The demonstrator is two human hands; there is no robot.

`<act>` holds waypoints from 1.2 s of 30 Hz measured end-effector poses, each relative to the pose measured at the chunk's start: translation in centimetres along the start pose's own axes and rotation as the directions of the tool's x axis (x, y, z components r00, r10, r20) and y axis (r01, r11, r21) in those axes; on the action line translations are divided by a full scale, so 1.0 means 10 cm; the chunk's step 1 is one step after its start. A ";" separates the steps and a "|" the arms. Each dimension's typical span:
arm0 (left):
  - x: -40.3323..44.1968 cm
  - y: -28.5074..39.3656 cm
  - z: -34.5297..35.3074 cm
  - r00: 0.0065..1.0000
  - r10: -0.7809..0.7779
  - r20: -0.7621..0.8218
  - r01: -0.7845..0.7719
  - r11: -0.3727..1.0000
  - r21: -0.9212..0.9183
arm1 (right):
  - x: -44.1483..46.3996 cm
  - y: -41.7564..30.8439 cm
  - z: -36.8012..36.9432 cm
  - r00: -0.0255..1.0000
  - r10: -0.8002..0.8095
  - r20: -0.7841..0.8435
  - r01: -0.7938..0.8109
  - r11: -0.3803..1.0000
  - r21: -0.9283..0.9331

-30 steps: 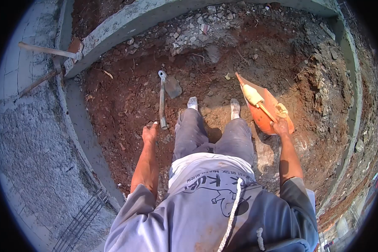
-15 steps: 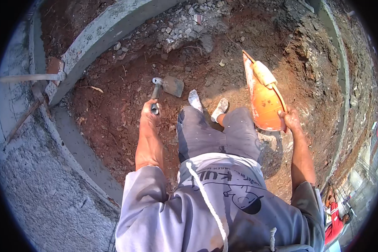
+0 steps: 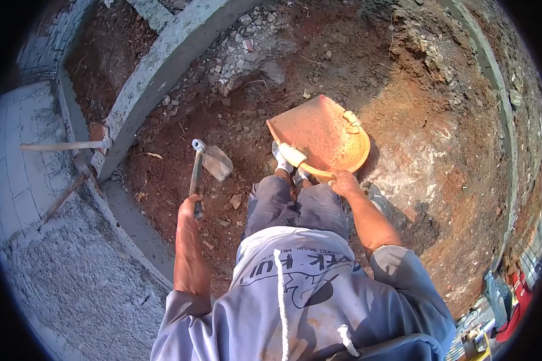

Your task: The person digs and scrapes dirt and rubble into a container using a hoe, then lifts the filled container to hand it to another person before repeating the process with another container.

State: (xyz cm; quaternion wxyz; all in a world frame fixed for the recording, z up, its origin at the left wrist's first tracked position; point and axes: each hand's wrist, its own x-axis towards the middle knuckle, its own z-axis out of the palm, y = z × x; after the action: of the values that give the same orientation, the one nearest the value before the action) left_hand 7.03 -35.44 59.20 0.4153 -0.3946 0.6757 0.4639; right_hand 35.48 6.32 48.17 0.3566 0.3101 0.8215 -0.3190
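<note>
My left hand [image 3: 191, 206] is closed around the lower end of the handle of a short hoe [image 3: 217, 163]. Its broad metal blade, crusted with soil, is up over the reddish dirt. In my right hand [image 3: 344, 183] is the rim of an orange plastic scoop pan [image 3: 319, 132], gripped at its rounded back. The pan's hollow faces up, with a thin smear of soil inside and pale wrapped grips on both side rims. It hangs in front of my legs and partly covers my feet in their pale socks.
A concrete beam [image 3: 162, 75] curves along the left, with a second wooden-handled hoe [image 3: 60, 146] resting at its edge. Stone rubble [image 3: 238, 57] lies ahead. Another concrete edge [image 3: 500, 108] runs down the right. Part of a person in red [image 3: 522, 304] shows at lower right.
The scoop pan has swung left from my right side to before my feet, turning its hollow upward. My left hand and the hoe appear lower and further left as the view shifts.
</note>
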 end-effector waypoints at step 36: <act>-1.07 0.06 5.97 -0.264 0.078 0.961 -0.953 0.131 -0.273 | -1.11 0.83 -3.21 0.135 0.449 -0.883 0.918 0.280 0.283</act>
State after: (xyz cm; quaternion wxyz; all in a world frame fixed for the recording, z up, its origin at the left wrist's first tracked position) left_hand 21.82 23.31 55.90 0.4882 0.6043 0.4678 0.4215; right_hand 35.30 32.12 71.79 -0.5696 0.3638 0.5330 -0.5091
